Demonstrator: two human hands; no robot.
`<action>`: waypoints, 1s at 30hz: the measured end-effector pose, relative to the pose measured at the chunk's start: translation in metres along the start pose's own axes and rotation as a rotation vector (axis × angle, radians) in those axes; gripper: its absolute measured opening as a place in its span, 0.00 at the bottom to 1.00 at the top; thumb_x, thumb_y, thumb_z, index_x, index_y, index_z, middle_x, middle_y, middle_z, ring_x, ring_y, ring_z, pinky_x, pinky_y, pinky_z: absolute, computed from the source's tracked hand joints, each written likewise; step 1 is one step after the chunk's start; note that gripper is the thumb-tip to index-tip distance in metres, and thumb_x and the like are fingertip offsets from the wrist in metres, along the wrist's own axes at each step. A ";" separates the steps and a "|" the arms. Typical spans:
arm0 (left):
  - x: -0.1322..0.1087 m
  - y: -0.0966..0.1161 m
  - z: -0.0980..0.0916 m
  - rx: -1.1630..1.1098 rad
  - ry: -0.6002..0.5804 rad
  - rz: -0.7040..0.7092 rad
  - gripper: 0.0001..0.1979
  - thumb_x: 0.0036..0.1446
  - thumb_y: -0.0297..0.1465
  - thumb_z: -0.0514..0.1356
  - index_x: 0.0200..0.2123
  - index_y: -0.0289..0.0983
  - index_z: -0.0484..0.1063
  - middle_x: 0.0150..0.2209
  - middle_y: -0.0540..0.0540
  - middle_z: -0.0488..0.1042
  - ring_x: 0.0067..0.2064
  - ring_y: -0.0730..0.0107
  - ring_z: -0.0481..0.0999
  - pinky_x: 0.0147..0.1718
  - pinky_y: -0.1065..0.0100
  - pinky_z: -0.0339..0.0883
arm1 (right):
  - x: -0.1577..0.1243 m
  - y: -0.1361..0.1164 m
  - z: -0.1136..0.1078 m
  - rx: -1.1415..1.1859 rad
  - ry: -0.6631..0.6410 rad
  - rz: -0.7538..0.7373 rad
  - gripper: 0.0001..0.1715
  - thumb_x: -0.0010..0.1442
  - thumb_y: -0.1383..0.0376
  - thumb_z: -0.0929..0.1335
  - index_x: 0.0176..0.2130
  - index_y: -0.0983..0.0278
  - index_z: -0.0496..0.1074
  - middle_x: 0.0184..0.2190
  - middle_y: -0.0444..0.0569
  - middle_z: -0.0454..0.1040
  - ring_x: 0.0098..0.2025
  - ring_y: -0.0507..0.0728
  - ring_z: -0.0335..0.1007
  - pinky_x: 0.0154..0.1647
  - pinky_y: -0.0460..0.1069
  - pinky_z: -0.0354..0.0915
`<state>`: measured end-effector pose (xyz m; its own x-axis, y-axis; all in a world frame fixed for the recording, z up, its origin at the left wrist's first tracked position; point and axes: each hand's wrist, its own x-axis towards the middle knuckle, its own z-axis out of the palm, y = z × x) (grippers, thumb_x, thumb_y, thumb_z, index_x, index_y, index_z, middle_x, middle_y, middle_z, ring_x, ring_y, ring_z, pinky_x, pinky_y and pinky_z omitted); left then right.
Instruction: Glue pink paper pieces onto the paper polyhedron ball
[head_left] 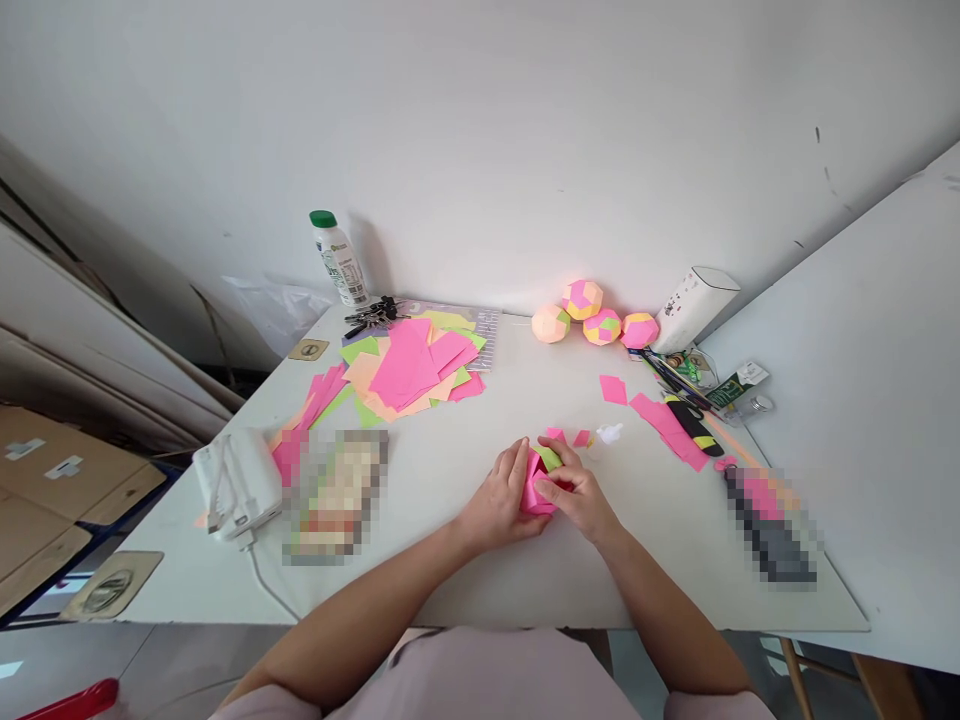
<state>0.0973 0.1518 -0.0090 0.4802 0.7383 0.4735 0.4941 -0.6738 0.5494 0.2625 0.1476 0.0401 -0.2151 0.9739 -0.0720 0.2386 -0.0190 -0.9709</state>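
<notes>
Between my two hands is a partly folded paper ball (537, 492), mostly pink with a green piece at its upper right and a dark gap in its top. My left hand (501, 500) wraps round its left side, fingers along the back and thumb underneath. On the right side, my right hand (583, 496) pinches the paper near the gap between thumb and fingers. Small pink paper pieces (582, 438) and a crumpled white scrap (610, 433) lie just beyond the hands. Several finished paper balls (583, 299) in pink, peach, yellow and green sit against the wall.
A heap of coloured paper (412, 370) lies at the back left by keys (373, 316) and a green-capped bottle (339, 258). A white power bank (244, 480) with its cable is at left. To the right are a box cutter (694, 425), pink strips (667, 430) and a white holder (694, 308).
</notes>
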 end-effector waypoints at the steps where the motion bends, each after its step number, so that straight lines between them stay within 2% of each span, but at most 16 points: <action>1: 0.000 0.000 0.000 -0.007 -0.001 -0.002 0.53 0.51 0.38 0.63 0.66 0.33 0.27 0.60 0.26 0.53 0.60 0.40 0.58 0.50 0.43 0.65 | 0.000 0.000 0.000 0.008 0.001 0.001 0.16 0.53 0.51 0.71 0.24 0.60 0.75 0.62 0.45 0.59 0.66 0.63 0.45 0.63 0.60 0.52; 8: -0.001 -0.003 0.001 -0.030 0.019 -0.019 0.52 0.52 0.38 0.63 0.66 0.34 0.28 0.62 0.26 0.48 0.64 0.40 0.52 0.52 0.44 0.65 | 0.003 0.004 0.000 0.093 0.049 0.002 0.17 0.51 0.50 0.72 0.23 0.61 0.76 0.61 0.48 0.60 0.65 0.64 0.49 0.61 0.59 0.55; 17: 0.002 -0.001 0.000 0.021 0.067 0.036 0.49 0.52 0.35 0.62 0.66 0.34 0.30 0.60 0.28 0.52 0.61 0.43 0.56 0.53 0.43 0.63 | 0.000 0.002 0.001 0.017 0.052 -0.001 0.17 0.52 0.50 0.71 0.24 0.61 0.75 0.62 0.48 0.59 0.67 0.64 0.43 0.63 0.60 0.52; 30: 0.003 0.001 -0.003 0.060 0.043 0.022 0.48 0.51 0.33 0.60 0.66 0.36 0.30 0.60 0.28 0.52 0.60 0.41 0.57 0.50 0.41 0.64 | -0.001 0.006 0.004 -0.054 0.106 -0.089 0.20 0.55 0.49 0.69 0.23 0.60 0.76 0.61 0.48 0.61 0.67 0.63 0.43 0.64 0.60 0.49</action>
<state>0.0966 0.1538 -0.0048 0.4602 0.7230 0.5152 0.5267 -0.6895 0.4971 0.2602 0.1460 0.0330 -0.1368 0.9897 0.0414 0.2743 0.0780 -0.9585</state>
